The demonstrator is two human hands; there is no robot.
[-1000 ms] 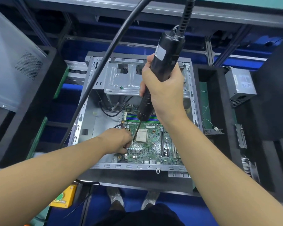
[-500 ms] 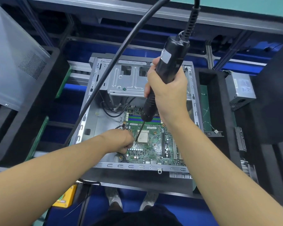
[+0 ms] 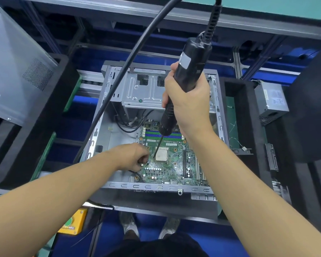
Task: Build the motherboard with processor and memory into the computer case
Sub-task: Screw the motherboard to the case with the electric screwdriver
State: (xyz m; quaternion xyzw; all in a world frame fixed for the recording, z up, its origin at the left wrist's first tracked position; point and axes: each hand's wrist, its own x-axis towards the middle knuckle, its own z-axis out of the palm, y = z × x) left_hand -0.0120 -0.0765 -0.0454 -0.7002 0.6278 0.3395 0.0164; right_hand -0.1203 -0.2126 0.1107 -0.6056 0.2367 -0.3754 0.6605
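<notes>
Your left forearm and right forearm are bare along all the length that shows, and your left hand and right hand are bare too. At the bottom edge of the view you wear a black garment, plain, its cut not readable. On your feet: a pair of light grey-white shoes, left shoe and right shoe alike, rounded toes, dull finish, lacing too blurred to make out.

Green motherboard, black screwdriver
</notes>
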